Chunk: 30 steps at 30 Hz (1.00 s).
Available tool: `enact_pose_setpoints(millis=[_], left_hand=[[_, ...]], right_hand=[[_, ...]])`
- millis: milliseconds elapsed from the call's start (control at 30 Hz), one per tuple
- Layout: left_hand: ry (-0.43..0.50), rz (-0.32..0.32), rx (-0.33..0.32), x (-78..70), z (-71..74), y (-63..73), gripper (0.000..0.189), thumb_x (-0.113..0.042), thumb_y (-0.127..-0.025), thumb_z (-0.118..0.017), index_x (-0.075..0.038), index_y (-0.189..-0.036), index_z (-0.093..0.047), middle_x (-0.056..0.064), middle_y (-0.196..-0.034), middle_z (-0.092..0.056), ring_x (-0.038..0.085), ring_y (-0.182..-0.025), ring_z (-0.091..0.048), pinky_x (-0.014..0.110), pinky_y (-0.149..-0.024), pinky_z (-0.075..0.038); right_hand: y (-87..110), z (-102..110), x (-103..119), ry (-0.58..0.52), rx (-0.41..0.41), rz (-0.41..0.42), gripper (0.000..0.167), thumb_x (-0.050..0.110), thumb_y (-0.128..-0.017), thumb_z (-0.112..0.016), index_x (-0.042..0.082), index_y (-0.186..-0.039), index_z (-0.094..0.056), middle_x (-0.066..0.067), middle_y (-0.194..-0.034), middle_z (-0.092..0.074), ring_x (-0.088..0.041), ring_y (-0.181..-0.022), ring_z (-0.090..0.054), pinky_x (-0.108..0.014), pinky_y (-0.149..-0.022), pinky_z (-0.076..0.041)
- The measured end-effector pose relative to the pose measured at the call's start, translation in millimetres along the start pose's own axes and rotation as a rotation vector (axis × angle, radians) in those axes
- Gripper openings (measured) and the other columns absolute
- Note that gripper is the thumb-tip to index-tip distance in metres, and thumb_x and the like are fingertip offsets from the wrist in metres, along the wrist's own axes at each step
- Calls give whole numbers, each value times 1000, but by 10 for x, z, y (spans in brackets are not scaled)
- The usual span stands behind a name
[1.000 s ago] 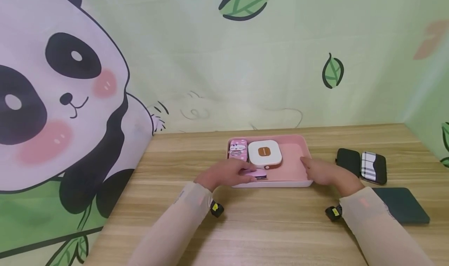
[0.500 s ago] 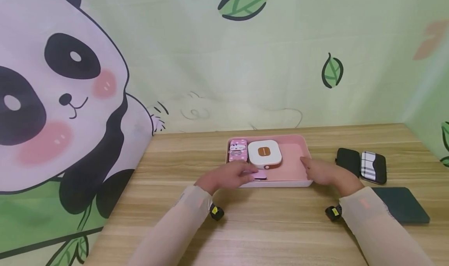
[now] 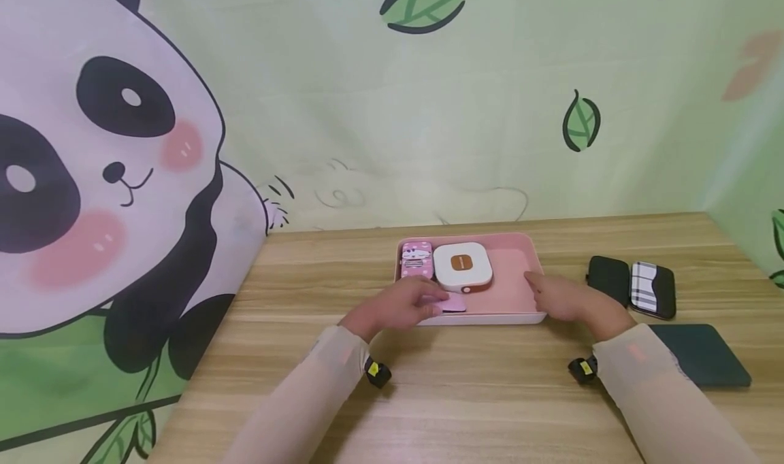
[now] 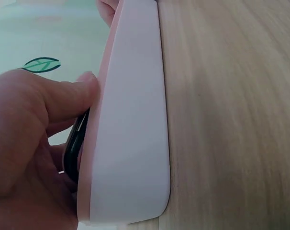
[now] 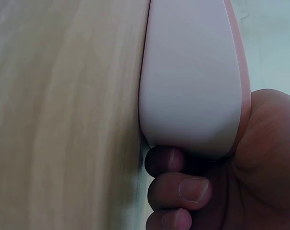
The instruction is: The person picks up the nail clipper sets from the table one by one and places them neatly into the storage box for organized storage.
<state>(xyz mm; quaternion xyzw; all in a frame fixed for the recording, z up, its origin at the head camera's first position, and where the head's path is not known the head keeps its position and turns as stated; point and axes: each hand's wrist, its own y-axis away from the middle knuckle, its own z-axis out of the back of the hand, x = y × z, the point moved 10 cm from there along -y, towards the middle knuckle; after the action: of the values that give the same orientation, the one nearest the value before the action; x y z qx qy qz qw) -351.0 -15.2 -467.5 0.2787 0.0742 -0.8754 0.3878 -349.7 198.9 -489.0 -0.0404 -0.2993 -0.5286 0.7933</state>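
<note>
A shallow tray, pink inside and white outside (image 3: 511, 294), stands on the wooden table. My left hand (image 3: 401, 303) reaches over its front left corner. It holds a small flat lavender-pink case (image 3: 454, 303) with a dark edge, low inside the tray and mostly covered by my fingers. In the left wrist view, the thumb (image 4: 71, 96) lies at the tray's rim beside the case's dark edge (image 4: 75, 143). My right hand (image 3: 560, 297) grips the tray's right wall, fingers (image 5: 181, 189) curled against the outside. A pink cat-print tin (image 3: 416, 260) and a rounded white box (image 3: 462, 267) sit in the tray.
Right of the tray lie a black case (image 3: 608, 280) and a black-and-white plaid case (image 3: 652, 290), side by side. A dark teal flat thing (image 3: 701, 355) lies nearer, partly behind the right forearm. A panda-print cloth (image 3: 343, 110) hangs behind the table.
The lavender-pink case has been lowered and now lies flatter in the tray, its dark edge showing less. My left hand has shifted slightly with it; my right hand stays on the tray.
</note>
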Motion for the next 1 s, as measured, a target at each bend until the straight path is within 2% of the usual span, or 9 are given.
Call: enact_pose_setpoints(millis=[167,300,500,567,733,1000], left_hand=[[31,10,-20,22,3,15,28,-16,-100,-60,-12,-126,-70,4,-132,-65,18,-127,-57,35,-109,-44],[15,8,-30,35,27,22,24,-16,-100,-60,-12,-121,-73,1,-126,-67,15,-122,-58,32,-106,-46],[-97,-56,-70,-30,140,-4,19,-16,-93,-72,-11,-110,-78,0,-105,-73,11,-100,-64,27,-93,-52],[-129,-49,-70,-19,152,-17,19,-16,-91,-74,-12,-109,-79,-1,-102,-73,10,-93,-63,24,-88,-52],[-138,24,-56,54,144,-34,23,-20,-88,-78,-13,-110,-78,-2,-100,-72,9,-89,-60,21,-82,-52],[-205,25,-33,8,125,-65,23,-22,-89,-77,-14,-110,-78,-3,-100,-71,7,-89,-60,20,-84,-52]], right_hand=[[-27,-12,-2,10,-1,4,56,13,-105,-34,-16,-150,-22,-36,-155,-26,-42,-135,-41,-63,-115,-27],[-38,-11,4,11,0,9,56,13,-104,-34,-16,-151,-22,-36,-156,-25,-44,-138,-38,-62,-115,-26],[-32,-8,16,-4,7,17,57,14,-105,-33,-16,-151,-20,-36,-157,-22,-47,-144,-30,-62,-116,-24],[-29,-9,13,-9,10,18,57,14,-104,-33,-16,-151,-20,-36,-158,-21,-48,-145,-27,-62,-116,-23],[-14,-2,22,0,13,26,58,14,-104,-35,-17,-150,-21,-37,-157,-22,-49,-144,-28,-62,-116,-24],[-15,0,-12,19,-2,21,57,13,-103,-35,-17,-150,-22,-37,-156,-25,-47,-141,-34,-62,-115,-26]])
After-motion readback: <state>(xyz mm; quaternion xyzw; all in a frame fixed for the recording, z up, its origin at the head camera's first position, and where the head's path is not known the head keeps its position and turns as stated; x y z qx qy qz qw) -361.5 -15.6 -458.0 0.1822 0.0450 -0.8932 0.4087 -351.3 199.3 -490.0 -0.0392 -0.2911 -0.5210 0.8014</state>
